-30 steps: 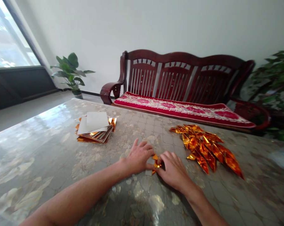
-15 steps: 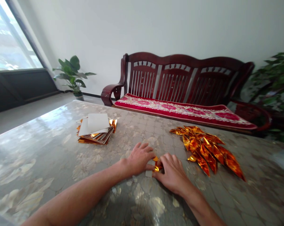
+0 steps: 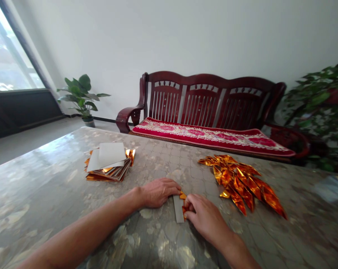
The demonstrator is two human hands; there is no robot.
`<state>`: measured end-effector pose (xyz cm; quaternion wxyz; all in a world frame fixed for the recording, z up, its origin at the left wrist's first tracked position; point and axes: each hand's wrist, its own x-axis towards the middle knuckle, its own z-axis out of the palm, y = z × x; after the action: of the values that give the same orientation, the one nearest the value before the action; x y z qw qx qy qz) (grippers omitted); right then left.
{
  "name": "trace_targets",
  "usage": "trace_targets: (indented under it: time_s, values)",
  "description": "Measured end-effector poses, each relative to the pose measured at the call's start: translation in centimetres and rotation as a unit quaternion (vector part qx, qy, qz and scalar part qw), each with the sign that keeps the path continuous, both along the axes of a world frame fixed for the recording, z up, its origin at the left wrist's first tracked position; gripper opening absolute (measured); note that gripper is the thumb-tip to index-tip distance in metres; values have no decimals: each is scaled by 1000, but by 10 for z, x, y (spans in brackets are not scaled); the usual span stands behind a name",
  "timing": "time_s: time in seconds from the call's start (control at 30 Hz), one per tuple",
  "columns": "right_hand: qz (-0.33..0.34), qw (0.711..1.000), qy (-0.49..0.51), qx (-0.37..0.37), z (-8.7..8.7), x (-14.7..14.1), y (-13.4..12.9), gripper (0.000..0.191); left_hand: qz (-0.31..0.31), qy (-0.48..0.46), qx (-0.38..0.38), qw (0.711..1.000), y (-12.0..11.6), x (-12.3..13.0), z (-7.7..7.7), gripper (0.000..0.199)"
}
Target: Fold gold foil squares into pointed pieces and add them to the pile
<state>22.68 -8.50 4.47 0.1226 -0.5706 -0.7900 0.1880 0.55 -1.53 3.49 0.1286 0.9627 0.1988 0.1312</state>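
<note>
A partly folded sheet of foil paper [image 3: 178, 210] lies on the table in front of me, its pale grey backing up and orange-gold foil showing along its right side. My left hand [image 3: 160, 192] has its fingers together and bent down onto the far end of the sheet. At the sheet's right edge, my right hand [image 3: 204, 216] pinches the folded foil between thumb and fingers. Parts of the folds are hidden under both hands.
To the left sits a stack of foil paper sheets [image 3: 109, 157]. A heap of folded gold foil pieces [image 3: 241, 181] lies to the right, with clear plastic [image 3: 332, 188] beyond. Behind the patterned table [image 3: 154, 160] stands a wooden bench [image 3: 204, 99].
My left fingers, spread before, are now drawn together at the sheet's far end. More of the grey backing shows. My right hand has shifted slightly down, and the view has tilted up a little.
</note>
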Motion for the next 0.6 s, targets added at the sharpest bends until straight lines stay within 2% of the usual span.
trace_targets:
  time_s: [0.2,0.33,0.4,0.47,0.6]
  values:
    - [21,998,-66,1,7,-8,-8,16,3,17,23,1000,-2,0,7,50]
    - [21,995,-93,15,12,-17,-19,10,16,51,45,998,-3,-1,12,50]
    - [-6,994,-110,23,13,-22,-25,23,19,70,64,995,-4,-1,13,49]
    - [-19,991,-127,32,12,-25,-28,27,19,83,88,992,-5,-1,13,47]
    - [-7,987,-155,50,10,-22,-24,16,24,100,118,988,-8,-2,10,36]
